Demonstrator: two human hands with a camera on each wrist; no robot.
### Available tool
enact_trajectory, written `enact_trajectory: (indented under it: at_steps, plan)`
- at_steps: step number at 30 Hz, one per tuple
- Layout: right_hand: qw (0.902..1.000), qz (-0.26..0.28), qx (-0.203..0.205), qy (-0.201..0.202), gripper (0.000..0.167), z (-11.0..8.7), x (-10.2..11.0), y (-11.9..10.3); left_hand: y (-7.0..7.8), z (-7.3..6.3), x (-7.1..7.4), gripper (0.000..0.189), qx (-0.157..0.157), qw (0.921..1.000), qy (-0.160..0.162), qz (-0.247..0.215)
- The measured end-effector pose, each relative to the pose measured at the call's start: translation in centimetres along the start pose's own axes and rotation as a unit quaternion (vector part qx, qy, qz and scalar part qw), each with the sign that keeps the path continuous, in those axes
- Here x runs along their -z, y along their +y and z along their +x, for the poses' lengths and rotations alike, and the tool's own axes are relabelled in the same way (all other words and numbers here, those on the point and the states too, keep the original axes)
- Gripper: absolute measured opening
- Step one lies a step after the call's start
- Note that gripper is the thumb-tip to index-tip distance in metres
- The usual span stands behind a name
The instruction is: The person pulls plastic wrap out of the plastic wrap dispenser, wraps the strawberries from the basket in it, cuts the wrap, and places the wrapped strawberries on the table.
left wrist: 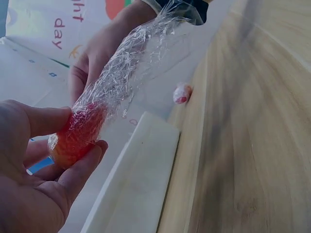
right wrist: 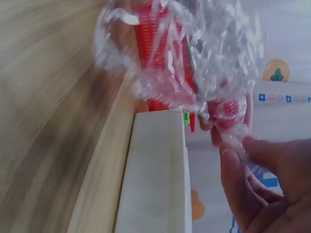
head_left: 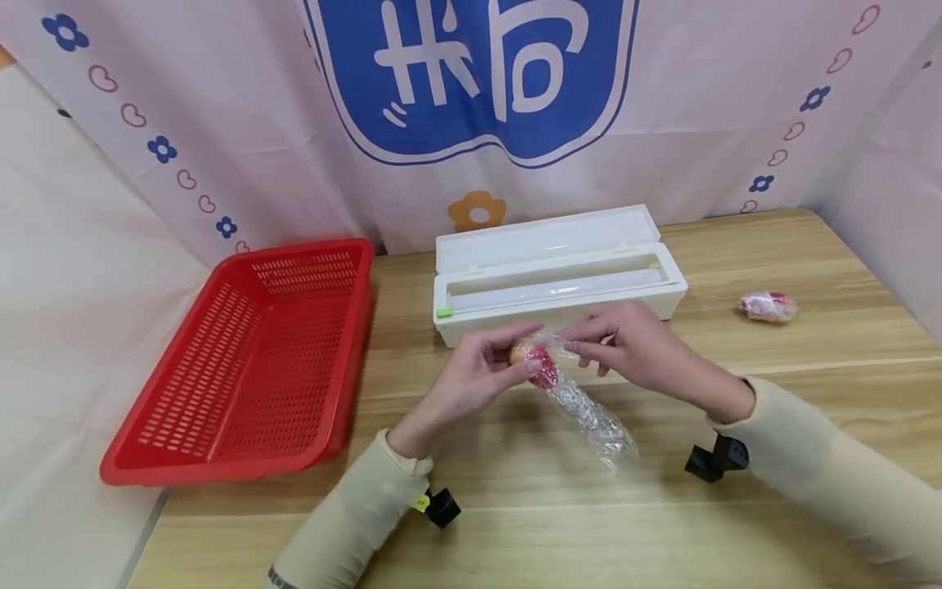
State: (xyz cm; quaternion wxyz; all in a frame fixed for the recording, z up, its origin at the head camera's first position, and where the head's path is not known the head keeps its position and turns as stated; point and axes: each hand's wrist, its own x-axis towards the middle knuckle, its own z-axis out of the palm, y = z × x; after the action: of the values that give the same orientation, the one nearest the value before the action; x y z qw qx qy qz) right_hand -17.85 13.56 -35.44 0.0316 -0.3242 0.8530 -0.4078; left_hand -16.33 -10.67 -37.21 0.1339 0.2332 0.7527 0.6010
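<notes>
My left hand grips a small rounded red-and-yellow thing, perhaps a fruit, between thumb and fingers. Clear cling film covers it and trails in a crumpled, twisted tail towards the lower right in the head view. In the right wrist view, my right hand pinches another gathered end of the film, close beside the wrapped thing. Both hands are above the table, in front of a white cling film dispenser. Its lid stands up, showing the roll inside.
A red perforated plastic basket stands on the left of the wooden table. Another film-wrapped red piece lies at the right. A green slider sits on the dispenser's left end. A printed curtain hangs behind the table.
</notes>
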Motion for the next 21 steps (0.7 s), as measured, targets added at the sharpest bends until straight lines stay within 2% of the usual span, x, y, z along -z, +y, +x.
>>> enact_trajectory:
  at_steps: [3,5,10,17,21]
  plan:
    - [0.9974,-0.052,0.041,0.028,0.021,-0.3,-0.2,-0.5,-0.1,0.1,-0.2,0.043,-0.006,0.9997,0.006,0.024]
    - [0.9967,-0.054,0.044,0.041,0.021,-0.5,-0.3,-0.9,-0.1,0.1,-0.4,0.039,-0.013,0.9990,0.012,0.042]
    - [0.9989,0.006,0.006,0.047,0.018,-0.6,-0.5,-1.4,0.1,0.0,-0.7,0.035,-0.026,0.9953,0.025,0.090]
    - [0.9988,-0.007,-0.007,0.047,0.016,-0.8,-0.9,-2.4,-0.2,-0.2,-0.8,0.036,-0.047,0.9905,0.041,0.123]
    - [0.9987,0.014,-0.025,0.042,0.018,-1.0,-1.0,-2.6,-0.2,-0.5,-0.7,0.041,-0.054,0.9887,0.053,0.130]
